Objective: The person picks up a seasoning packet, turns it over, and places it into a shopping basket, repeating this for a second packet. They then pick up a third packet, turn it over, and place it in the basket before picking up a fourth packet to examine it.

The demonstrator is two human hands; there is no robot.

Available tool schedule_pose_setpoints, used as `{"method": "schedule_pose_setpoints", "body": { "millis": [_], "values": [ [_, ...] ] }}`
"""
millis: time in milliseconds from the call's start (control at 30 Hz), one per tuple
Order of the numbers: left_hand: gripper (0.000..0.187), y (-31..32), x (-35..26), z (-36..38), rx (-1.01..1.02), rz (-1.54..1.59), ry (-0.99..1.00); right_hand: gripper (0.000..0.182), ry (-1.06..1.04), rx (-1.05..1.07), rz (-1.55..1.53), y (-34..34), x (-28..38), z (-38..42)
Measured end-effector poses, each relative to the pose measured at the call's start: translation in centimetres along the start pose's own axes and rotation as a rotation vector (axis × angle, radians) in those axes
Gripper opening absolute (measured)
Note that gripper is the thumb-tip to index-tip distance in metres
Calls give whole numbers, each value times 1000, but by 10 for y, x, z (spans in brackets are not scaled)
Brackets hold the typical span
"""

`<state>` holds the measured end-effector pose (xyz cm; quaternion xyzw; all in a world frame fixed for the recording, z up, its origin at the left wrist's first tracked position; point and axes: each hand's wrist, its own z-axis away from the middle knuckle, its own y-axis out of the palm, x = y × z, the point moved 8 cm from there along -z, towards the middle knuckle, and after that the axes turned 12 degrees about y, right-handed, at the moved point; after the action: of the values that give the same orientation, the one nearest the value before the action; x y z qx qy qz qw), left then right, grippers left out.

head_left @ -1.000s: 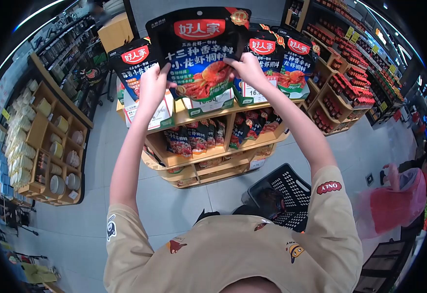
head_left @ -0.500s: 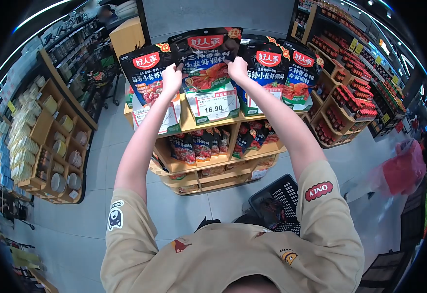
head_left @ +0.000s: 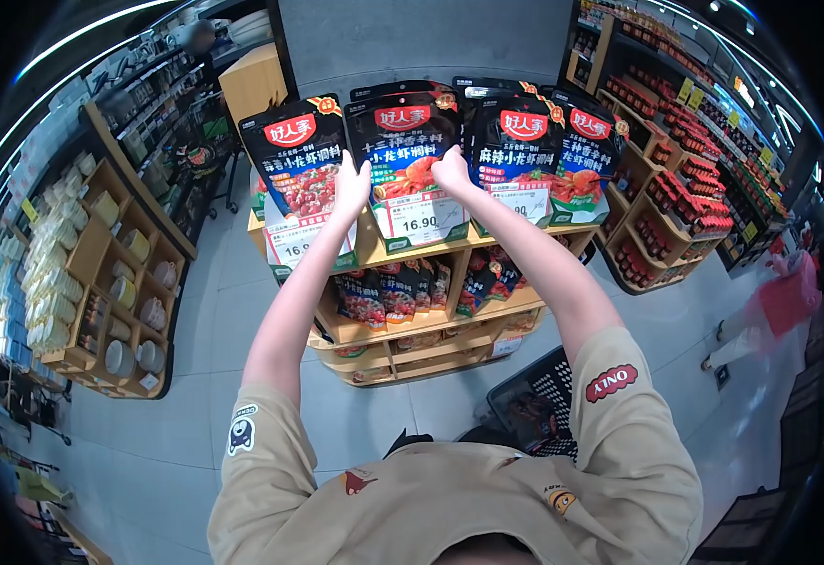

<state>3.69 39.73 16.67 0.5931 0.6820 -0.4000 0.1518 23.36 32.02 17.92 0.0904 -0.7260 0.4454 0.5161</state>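
A dark seasoning pouch [head_left: 404, 141] with a red logo and a crayfish picture stands upright in the middle of the display's top row. My left hand [head_left: 353, 186] is closed at its lower left edge, beside the neighbouring pouch [head_left: 301, 155] with a red dish pictured on it. Closed on the right edge is my right hand [head_left: 452, 173], thumb toward the pouch's front. The fingers behind the pouch are hidden. Below my hands, a price card [head_left: 420, 222] reading 16.90 leans at the pouch's base. Another pouch [head_left: 520, 146] stands to the right.
The wooden display shelf [head_left: 464, 243] holds more pouches on lower levels. A black basket [head_left: 536, 400] sits on the floor by my body. Bowls fill a shelf [head_left: 115, 282] at left; red-packaged goods line a shelf [head_left: 680, 193] at right. A person carries a pink bag [head_left: 789, 292].
The middle pouch has come down and slightly nearer, with both my hands lowered along its sides. The person with the pink bag at right has shifted a little.
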Motion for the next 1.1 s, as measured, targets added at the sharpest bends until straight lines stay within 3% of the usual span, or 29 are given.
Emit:
{"method": "schedule_pose_setpoints", "body": {
  "millis": [33, 67, 100, 167, 267, 333, 367, 400, 433, 533, 567, 600, 633, 667, 700, 733, 767, 800, 833, 1000, 1100],
  "values": [
    [51, -4, -8, 3, -65, -213, 117, 46, -27, -5, -8, 0, 0, 2],
    [55, -19, -63, 23, -40, -64, 61, 52, -74, -28, -34, 1, -1, 4],
    [55, -17, -72, 34, -32, -65, 64, 52, -69, -31, -40, 1, -7, 7],
    [55, -20, -93, 48, -137, 225, 218, 52, -276, -24, -181, -4, -5, 23],
    [44, -24, -140, 87, -100, 111, 465, 44, -470, -12, -357, -35, -1, 75],
    [36, -15, -153, 122, -3, 178, 498, 41, -647, -106, -331, -63, -16, 121],
    [30, 1, -154, 162, 147, 148, 515, 40, -735, -186, -285, -80, -34, 143],
    [25, 13, -144, 185, 222, 174, 429, 38, -703, -203, -241, -87, -54, 158],
    [21, 27, -133, 209, 277, 175, 476, 35, -666, -215, -196, -94, -74, 173],
    [16, 67, -51, 301, 514, 28, 243, 36, -456, -177, -138, -91, -168, 199],
    [16, 83, 0, 348, 649, 5, 63, 36, -362, -173, -85, -88, -207, 211],
    [18, 87, 37, 389, 679, -30, 7, 36, -277, -172, -5, -88, -244, 224],
    [21, 90, 94, 452, 890, -93, -270, 36, -190, -170, 75, -89, -283, 238],
    [23, 79, 137, 509, 894, -78, -310, 36, -99, -158, 144, -90, -323, 253],
    [26, 67, 207, 596, 1117, -133, -614, 37, -5, -144, 214, -93, -364, 268],
    [29, 29, 233, 673, 1257, -177, -1081, 37, 162, -113, 337, -95, -413, 288],
    [28, -21, 193, 684, 1221, -377, -1387, 39, 331, -78, 458, -99, -457, 309],
    [28, -45, 178, 707, 1293, -418, -1442, 42, 588, 42, 538, -104, -497, 328],
    [27, -54, 168, 720, 1364, -395, -1398, 46, 848, 168, 610, -111, -534, 355],
    [27, -26, 149, 733, 1575, -269, -968, 55, 1191, 449, 747, -142, -608, 445],
    [26, 36, 143, 694, 1736, -297, -281, 53, 1289, 610, 766, -143, -622, 476]
  ]
}}
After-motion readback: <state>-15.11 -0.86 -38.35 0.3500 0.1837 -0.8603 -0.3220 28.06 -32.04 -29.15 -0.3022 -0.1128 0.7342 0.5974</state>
